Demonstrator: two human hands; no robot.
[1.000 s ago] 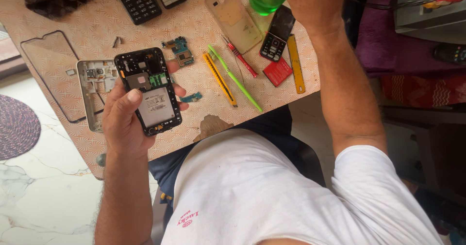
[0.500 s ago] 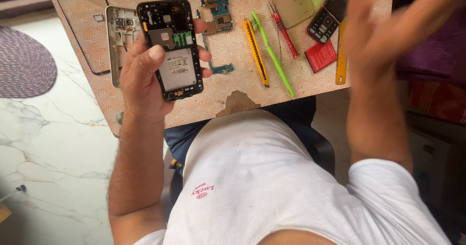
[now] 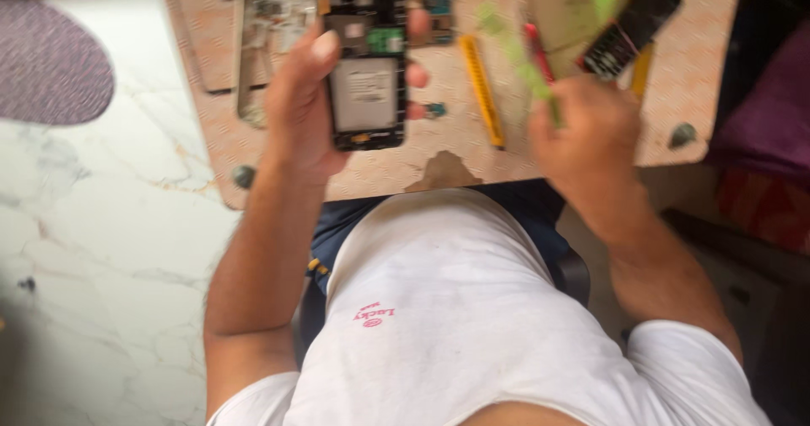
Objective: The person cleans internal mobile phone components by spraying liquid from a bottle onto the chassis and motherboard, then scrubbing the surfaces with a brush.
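Already my opened phone (image 3: 364, 63), back off and insides bare, sits top centre in my left hand (image 3: 308, 110), which grips it. My right hand (image 3: 582, 131), right of centre, closes around the green tool (image 3: 527, 67); reassembly remains, I judge.

A small light-brown wooden table (image 3: 692, 97) with a chipped near edge carries the parts. A yellow pry tool (image 3: 482, 88) lies near its middle. Left of that tool rests a pale phone frame (image 3: 257, 46); right of it a red screwdriver (image 3: 537, 51), then a black keypad phone (image 3: 631, 28).
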